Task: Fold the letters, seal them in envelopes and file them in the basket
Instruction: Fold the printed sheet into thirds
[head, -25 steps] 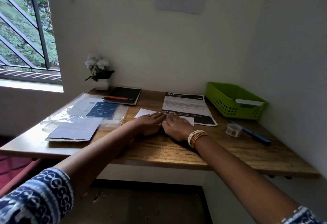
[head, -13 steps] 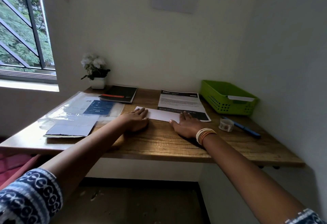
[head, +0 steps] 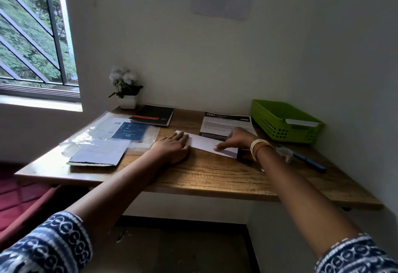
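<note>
The folded letter (head: 203,143) lies flat on the table (head: 215,173), a narrow white strip just in front of a printed sheet (head: 224,123) whose near edge it overlaps. A second ago both hands were bunched together over the middle of it; half a second ago they had spread to its two ends; now the left hand (head: 172,148) rests flat, fingers straight, on the strip's left end, while the right hand (head: 235,140) has turned so that its thumb and curled fingers pinch the near right edge. That spreading reads as a crease being run out from the centre, and the new pinch suggests the fold is set and the paper is about to be lifted or folded once more, though which cannot be told. So the left grip is open and pressing, the right closed on the letter. No envelope for this letter is plainly visible. The green basket (head: 277,121) stands at the table's far right with one white piece already resting in it, and a tape roll (head: 284,154) and blue pen (head: 305,160) lie just beyond the right wrist.
</note>
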`<state>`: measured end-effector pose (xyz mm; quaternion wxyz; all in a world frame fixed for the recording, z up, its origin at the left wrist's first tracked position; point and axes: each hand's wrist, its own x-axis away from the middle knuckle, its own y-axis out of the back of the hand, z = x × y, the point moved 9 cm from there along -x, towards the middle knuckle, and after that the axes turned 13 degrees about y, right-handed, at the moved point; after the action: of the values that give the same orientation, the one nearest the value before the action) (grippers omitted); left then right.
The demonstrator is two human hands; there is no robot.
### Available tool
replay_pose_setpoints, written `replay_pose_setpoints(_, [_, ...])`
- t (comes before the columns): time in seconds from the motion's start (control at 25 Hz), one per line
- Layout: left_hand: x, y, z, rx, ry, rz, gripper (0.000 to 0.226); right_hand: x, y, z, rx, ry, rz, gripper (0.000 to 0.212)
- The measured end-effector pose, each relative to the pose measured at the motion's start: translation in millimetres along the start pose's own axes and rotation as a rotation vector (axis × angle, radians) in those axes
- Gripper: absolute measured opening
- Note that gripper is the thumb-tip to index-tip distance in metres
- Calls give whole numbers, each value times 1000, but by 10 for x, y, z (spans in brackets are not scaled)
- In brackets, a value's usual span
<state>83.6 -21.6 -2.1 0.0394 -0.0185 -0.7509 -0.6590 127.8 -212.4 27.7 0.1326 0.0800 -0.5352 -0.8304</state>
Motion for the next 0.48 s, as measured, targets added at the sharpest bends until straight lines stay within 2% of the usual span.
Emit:
replay_pose_setpoints(0.04, [2,4,-6,1,-8,-5,58,3,-14,5,-16,-19,28,58])
replay_pose_setpoints(0.12, [-2,1,-19,0,-27,-12,57,-54,-58,-17,-20,-25,57,113])
replay_pose_setpoints(0.16, [-8,-3,-25,-3,-35,-16,56,-116,-119,-54,-34,-27,73,129])
replay_pose_setpoints(0.2, [-13,-5,-31,-8,-43,-21,56,-165,-141,-61,-33,-12,70,136])
replay_pose_setpoints(0.24, [-13,-5,-34,-13,-48,-28,55,-174,-142,-31,-22,3,71,134])
replay_pose_setpoints(0.28, [-11,-5,-35,-15,-53,-35,55,-132,-121,34,-5,17,75,119])
replay_pose_setpoints(0.36, [-15,-8,-34,-12,-55,-46,54,-31,-84,124,6,11,77,60])
replay_pose_setpoints(0.4, [-19,-7,-29,-7,-51,-51,55,-23,-72,137,-8,20,58,51])
replay_pose_setpoints(0.48, [-18,26,-18,5,-41,-82,56,12,-70,133,-50,28,21,50])
